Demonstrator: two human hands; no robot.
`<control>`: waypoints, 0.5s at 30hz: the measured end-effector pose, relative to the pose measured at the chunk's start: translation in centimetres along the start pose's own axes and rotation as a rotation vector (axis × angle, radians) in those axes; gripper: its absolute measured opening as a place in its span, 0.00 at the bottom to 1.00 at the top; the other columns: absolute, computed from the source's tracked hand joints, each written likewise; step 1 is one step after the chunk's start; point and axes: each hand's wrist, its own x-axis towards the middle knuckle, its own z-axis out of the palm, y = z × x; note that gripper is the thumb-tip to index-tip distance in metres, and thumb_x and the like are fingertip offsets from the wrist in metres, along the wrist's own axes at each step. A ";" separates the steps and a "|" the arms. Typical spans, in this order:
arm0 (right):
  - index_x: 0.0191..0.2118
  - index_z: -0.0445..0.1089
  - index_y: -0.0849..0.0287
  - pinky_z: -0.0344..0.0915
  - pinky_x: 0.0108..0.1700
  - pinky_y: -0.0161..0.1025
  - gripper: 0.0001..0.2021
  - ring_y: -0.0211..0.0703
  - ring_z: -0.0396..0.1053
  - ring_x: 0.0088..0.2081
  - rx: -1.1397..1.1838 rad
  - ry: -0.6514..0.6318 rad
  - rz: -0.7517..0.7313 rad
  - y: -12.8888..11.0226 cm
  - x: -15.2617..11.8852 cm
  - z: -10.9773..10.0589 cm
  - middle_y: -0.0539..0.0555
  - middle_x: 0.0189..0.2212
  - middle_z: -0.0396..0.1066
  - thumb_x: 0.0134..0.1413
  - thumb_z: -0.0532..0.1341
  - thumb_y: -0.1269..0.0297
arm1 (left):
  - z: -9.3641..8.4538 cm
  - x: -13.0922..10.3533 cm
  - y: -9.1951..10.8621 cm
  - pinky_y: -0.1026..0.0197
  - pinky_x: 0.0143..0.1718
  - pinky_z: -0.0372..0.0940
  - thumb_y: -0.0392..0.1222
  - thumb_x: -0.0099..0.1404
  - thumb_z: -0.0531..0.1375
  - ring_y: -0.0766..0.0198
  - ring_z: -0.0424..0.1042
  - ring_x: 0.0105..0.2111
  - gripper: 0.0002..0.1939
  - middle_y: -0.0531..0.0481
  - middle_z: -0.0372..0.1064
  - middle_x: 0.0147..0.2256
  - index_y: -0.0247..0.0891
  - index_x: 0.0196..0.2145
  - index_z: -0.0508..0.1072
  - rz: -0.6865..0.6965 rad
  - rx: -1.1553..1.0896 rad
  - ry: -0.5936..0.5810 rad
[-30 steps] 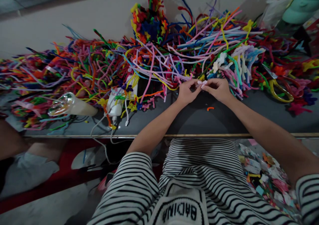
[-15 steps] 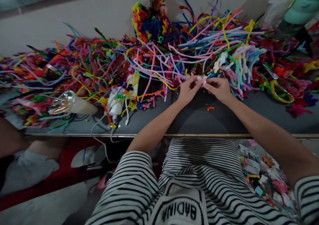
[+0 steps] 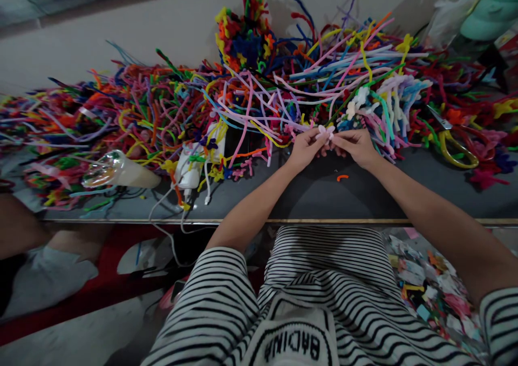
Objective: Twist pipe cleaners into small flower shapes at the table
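Between my two hands is a small pale pink flower [image 3: 325,133] of fuzzy pipe cleaner. The fingertips of my left hand [image 3: 304,149] pinch it from the left. My right hand [image 3: 358,147] grips its other side with thumb and fingers closed. A short orange piece [image 3: 342,177] lies on the dark table [image 3: 324,201] below the hands. Just behind the hands are white and cream fuzzy flowers [image 3: 358,101] and a heap of pink, lilac and blue pipe cleaners [image 3: 263,104].
Yellow-handled scissors [image 3: 456,150] lie at the right. To the left are a white charger [image 3: 188,169] with cables and a lidded plastic cup [image 3: 135,173] on its side. Another person's leg [image 3: 76,244] shows at the lower left; scraps [image 3: 435,290] fill the lower right.
The pink flower has turned a little and shows more of its petals between my fingertips. Both hands stay in nearly the same place, with more of the lower fingers showing.
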 end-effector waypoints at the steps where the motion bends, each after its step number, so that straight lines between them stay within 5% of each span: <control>1: 0.30 0.80 0.57 0.58 0.21 0.35 0.23 0.35 0.64 0.20 -0.001 -0.010 0.001 0.0 0.0 0.0 0.50 0.20 0.71 0.50 0.72 0.39 | 0.0 0.0 0.1 0.69 0.19 0.62 0.66 0.68 0.63 0.73 0.71 0.21 0.26 0.52 0.75 0.28 0.37 0.42 0.77 0.009 -0.020 -0.001; 9: 0.27 0.81 0.57 0.58 0.21 0.35 0.20 0.33 0.62 0.19 0.027 -0.038 -0.007 0.6 0.0 -0.1 0.51 0.22 0.75 0.48 0.75 0.43 | 0.2 -0.1 1.1 0.70 0.20 0.64 0.63 0.62 0.69 0.73 0.71 0.21 0.25 0.53 0.74 0.25 0.35 0.35 0.78 0.020 -0.100 -0.016; 15: 0.25 0.81 0.57 0.60 0.22 0.35 0.19 0.33 0.63 0.20 -0.030 -0.026 0.009 1.2 -0.2 -0.4 0.52 0.23 0.77 0.46 0.76 0.45 | 0.0 -0.5 1.4 0.70 0.19 0.63 0.65 0.63 0.67 0.74 0.69 0.19 0.27 0.50 0.76 0.25 0.34 0.33 0.80 0.037 0.051 -0.045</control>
